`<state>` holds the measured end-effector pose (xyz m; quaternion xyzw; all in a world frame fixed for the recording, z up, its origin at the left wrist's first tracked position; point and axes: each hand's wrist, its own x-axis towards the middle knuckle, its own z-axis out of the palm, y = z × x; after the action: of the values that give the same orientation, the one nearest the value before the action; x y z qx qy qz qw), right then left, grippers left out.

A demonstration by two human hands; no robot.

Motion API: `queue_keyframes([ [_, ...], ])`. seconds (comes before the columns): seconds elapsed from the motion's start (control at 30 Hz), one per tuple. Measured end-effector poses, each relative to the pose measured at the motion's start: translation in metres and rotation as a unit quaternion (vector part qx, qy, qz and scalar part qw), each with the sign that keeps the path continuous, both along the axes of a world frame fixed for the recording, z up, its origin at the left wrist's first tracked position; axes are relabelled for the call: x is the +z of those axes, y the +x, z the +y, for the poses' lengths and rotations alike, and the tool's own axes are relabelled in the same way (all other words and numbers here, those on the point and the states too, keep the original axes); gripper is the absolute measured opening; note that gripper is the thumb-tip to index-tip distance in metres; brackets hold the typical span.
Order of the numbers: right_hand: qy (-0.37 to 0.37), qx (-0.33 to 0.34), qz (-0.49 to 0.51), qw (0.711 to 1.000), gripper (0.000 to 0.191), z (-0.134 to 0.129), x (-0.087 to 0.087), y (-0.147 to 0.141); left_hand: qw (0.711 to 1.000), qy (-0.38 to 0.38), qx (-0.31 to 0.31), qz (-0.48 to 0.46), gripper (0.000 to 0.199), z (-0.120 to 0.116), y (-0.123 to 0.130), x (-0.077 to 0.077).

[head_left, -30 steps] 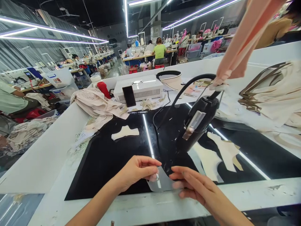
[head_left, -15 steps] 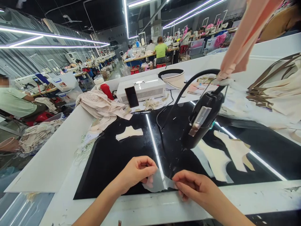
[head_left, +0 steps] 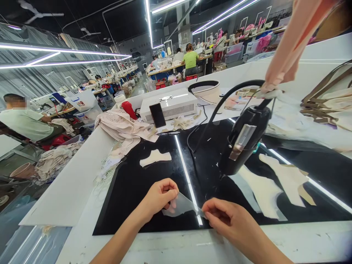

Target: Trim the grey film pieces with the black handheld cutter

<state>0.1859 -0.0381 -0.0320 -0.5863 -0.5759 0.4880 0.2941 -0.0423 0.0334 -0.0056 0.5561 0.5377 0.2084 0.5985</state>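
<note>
The person's left hand (head_left: 162, 198) and right hand (head_left: 222, 216) hold a thin see-through sheet (head_left: 183, 207) between them, low over the near part of a shiny black board (head_left: 132, 187). The left fingers pinch one side of it, and the right fingertips pinch the other end. A big black tool (head_left: 243, 141) hangs just past the right hand, tilted, and hides part of the board behind it. Pink cloth (head_left: 293, 47) is tied above the tool, and a black hose (head_left: 220, 101) bends down to its left. To the right of the tool lie pale cut pieces (head_left: 262, 190), and one small cream piece (head_left: 154, 157) lies on the left part of the board. At the far edge, a dark phone (head_left: 157, 115) leans on a white box (head_left: 170, 104). A heap of beige cloth (head_left: 121, 124) sits to the left of the phone.
</note>
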Motion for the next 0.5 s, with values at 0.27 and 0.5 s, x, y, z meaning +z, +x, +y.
queue_keyframes([
  [0.27,0.205,0.037,-0.188,0.960,0.020,0.005,-0.006,0.006,0.946,0.294,0.003,0.136,0.021,0.011,-0.001,-0.015],
  [0.5,0.179,-0.106,-0.235,0.950,0.021,-0.003,0.013,0.081,0.876,0.438,-0.012,0.200,0.027,0.023,-0.024,-0.051],
])
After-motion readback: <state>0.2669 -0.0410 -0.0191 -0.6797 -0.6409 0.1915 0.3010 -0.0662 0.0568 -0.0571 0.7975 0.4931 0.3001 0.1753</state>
